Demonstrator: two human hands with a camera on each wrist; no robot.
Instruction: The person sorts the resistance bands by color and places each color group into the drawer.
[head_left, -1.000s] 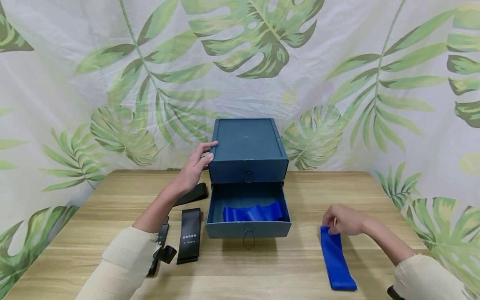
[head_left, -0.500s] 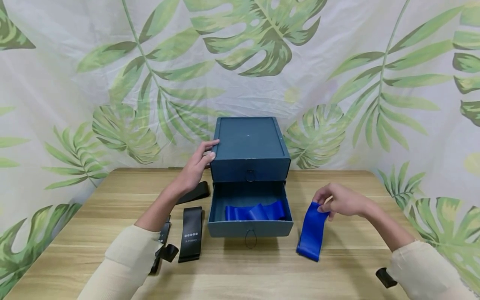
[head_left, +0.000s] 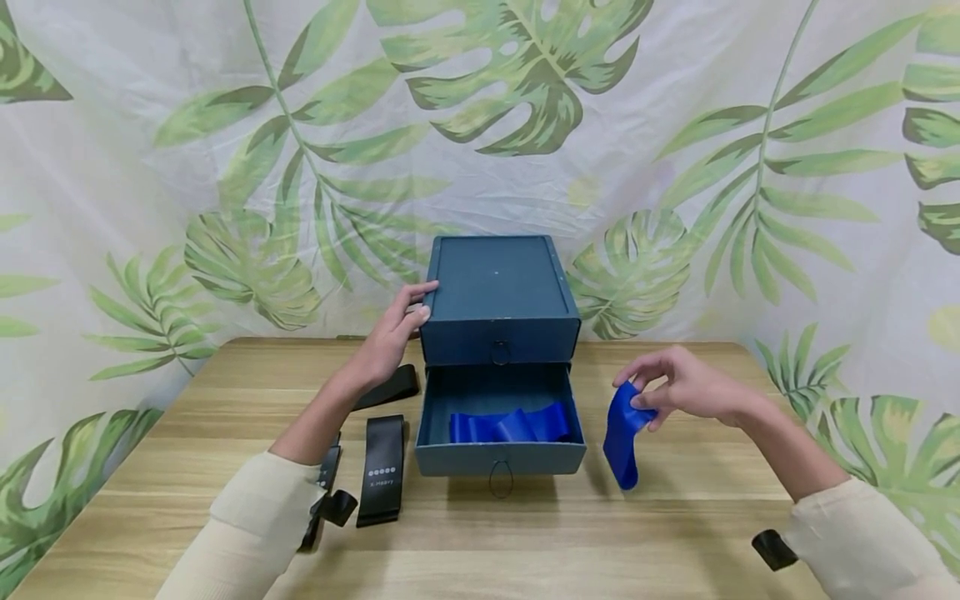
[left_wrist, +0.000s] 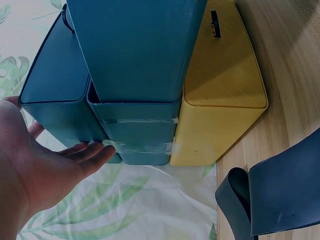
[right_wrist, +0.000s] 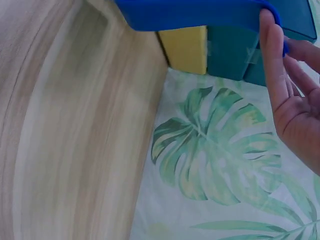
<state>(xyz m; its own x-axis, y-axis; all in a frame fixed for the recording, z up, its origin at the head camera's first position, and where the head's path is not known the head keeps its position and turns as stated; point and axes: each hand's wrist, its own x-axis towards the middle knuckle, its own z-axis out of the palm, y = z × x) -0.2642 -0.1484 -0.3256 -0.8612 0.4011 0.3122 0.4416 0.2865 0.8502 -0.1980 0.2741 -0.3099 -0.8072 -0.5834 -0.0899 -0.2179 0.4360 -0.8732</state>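
Note:
A blue drawer box (head_left: 495,275) stands at the middle of the table, one drawer (head_left: 457,460) pulled out toward me. Blue bands (head_left: 510,425) lie inside that drawer. My left hand (head_left: 386,342) rests its extended fingers against the left side of the top section; the left wrist view shows the fingertips (left_wrist: 107,150) on the side wall. To the right of the drawer, my right hand (head_left: 690,387) pinches a blue resistance band (head_left: 621,437) by its upper end between thumb and fingers. The band hangs down over the table, its loop bending at the lower end.
Left of the box lie black resistance bands: one marked X.Heavy (head_left: 381,471), another behind it (head_left: 386,387), and one partly under my left forearm (head_left: 324,475). The left wrist view shows a yellow bottom section (left_wrist: 220,130). A leaf-print cloth (head_left: 495,192) hangs behind the table (head_left: 525,550).
My right hand has lifted the blue band off the table and carried it up and left, toward the open drawer. The left hand stays against the box.

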